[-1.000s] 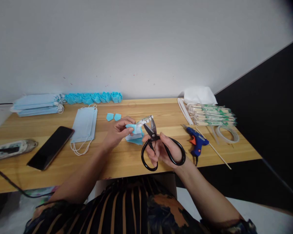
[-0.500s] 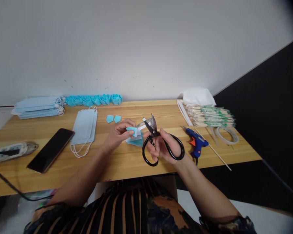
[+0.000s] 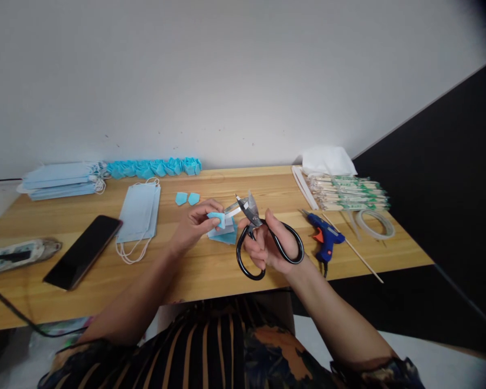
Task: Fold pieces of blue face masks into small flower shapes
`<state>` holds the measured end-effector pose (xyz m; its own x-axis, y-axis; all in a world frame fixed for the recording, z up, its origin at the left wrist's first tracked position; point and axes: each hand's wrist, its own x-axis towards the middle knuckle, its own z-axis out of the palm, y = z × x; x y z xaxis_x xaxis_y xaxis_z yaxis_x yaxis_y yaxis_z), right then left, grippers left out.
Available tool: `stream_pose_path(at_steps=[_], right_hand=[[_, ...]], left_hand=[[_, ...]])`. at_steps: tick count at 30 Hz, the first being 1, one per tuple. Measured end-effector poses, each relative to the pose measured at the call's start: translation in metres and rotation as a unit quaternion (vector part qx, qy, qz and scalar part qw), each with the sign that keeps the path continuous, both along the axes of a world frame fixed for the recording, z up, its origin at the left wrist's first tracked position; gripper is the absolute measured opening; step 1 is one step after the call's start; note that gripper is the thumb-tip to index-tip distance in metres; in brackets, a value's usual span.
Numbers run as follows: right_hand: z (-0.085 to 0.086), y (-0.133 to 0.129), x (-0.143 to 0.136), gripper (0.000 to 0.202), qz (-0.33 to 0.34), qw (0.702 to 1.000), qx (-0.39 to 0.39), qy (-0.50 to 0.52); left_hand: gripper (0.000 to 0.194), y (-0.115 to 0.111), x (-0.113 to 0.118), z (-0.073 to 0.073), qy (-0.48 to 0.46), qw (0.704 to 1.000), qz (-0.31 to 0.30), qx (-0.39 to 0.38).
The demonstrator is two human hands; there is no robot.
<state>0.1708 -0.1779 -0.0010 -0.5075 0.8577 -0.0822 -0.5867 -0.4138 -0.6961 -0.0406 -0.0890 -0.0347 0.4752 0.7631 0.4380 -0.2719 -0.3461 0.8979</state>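
My left hand point(image 3: 200, 222) pinches a small folded piece of light blue fabric point(image 3: 216, 220) between thumb and fingers. A narrow white strip point(image 3: 231, 212) runs from that piece toward the scissors. Black-handled scissors point(image 3: 253, 219) are gripped in my right hand point(image 3: 277, 243), fingers through the loops. Their blades are parted and point away from me, with the strip's far end between them. Whether the blades touch the strip I cannot tell. Below the hands, blue and white cut pieces point(image 3: 225, 236) lie on the wooden table point(image 3: 210, 275).
Two blue pentagon-shaped pieces point(image 3: 193, 199) lie beyond my left hand. Blue fabric flowers point(image 3: 157, 167) line the wall. Left are face masks point(image 3: 137, 210), a stack of masks point(image 3: 62, 180), a phone point(image 3: 83, 251) and a power strip point(image 3: 22, 254). Right are a glue gun point(image 3: 324, 235), wrapped sticks point(image 3: 348, 193) and a tape roll point(image 3: 375, 224).
The scissor blades have come slightly closer together, and the strip's far end shows less beyond them. My left hand keeps its pinch. The whole view has shifted a little.
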Motion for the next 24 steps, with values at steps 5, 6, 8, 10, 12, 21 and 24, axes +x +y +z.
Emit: stream_pose_path(at_steps=[5, 6, 8, 10, 12, 21, 24], right_hand=[[0.001, -0.001, 0.000, 0.052, -0.012, 1.000, -0.002, -0.014], [0.001, -0.001, 0.000, 0.052, -0.014, 1.000, 0.003, -0.018], [0.000, -0.001, 0.001, 0.053, -0.017, 0.999, 0.010, -0.032], [-0.001, 0.000, 0.000, 0.056, -0.020, 0.998, 0.014, -0.052], [-0.002, 0.000, -0.001, 0.058, -0.027, 0.997, 0.016, -0.076], [0.003, -0.031, 0.028, 0.063, -0.159, 0.948, 0.143, -0.236], [-0.001, -0.041, 0.054, 0.065, -0.214, 0.926, 0.055, -0.306]], left_hand=[[0.029, 0.000, -0.002, 0.000, 0.022, 1.000, 0.002, -0.010], [0.030, 0.000, -0.002, 0.000, 0.027, 1.000, 0.006, -0.010], [0.032, 0.000, -0.003, 0.000, 0.032, 0.999, 0.012, -0.012], [0.033, 0.000, -0.003, 0.000, 0.035, 0.999, 0.013, -0.013], [0.034, 0.000, -0.002, 0.001, 0.040, 0.999, 0.012, -0.008], [0.034, 0.001, 0.004, 0.010, 0.130, 0.989, 0.066, -0.032], [0.033, 0.007, 0.015, 0.020, 0.186, 0.980, 0.073, -0.016]])
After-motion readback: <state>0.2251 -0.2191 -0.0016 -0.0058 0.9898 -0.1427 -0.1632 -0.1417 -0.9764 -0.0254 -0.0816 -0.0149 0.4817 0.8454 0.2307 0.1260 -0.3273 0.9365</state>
